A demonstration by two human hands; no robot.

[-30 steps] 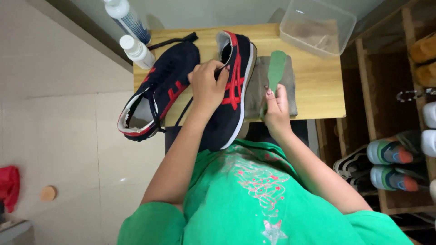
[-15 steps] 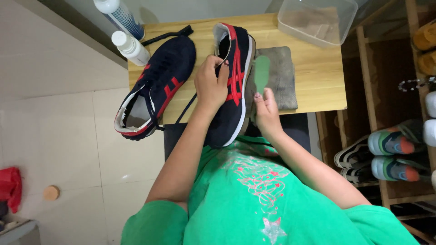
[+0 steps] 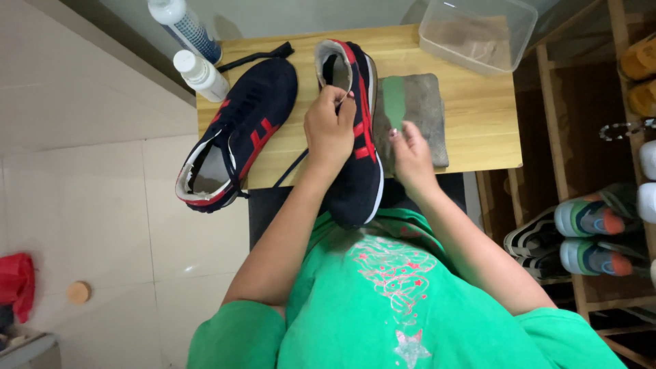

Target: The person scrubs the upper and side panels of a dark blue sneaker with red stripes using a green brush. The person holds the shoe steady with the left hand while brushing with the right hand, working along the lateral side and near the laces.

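A navy shoe with red stripes (image 3: 362, 178) lies across the front edge of the wooden table (image 3: 478, 137), its toe pointing at my chest. My left hand (image 3: 330, 130) rests on top of it and pinches a dark lace near the shoe's opening. My right hand (image 3: 412, 156) sits just right of the shoe with its fingers loosely apart, over the near end of a grey cloth (image 3: 427, 109). A green strip (image 3: 393, 101) lies on that cloth. The second navy shoe (image 3: 236, 133) lies on the table's left side, hanging over the edge.
Two white bottles (image 3: 201, 74) stand at the table's back left. A clear plastic box (image 3: 478, 31) sits at the back right. A wooden shoe rack (image 3: 588, 225) with several shoes stands on the right. Tiled floor with a red object (image 3: 15, 283) is on the left.
My right hand has let go of the green strip and drawn back toward me, leaving it on the cloth. My left hand stays on the shoe's lace.
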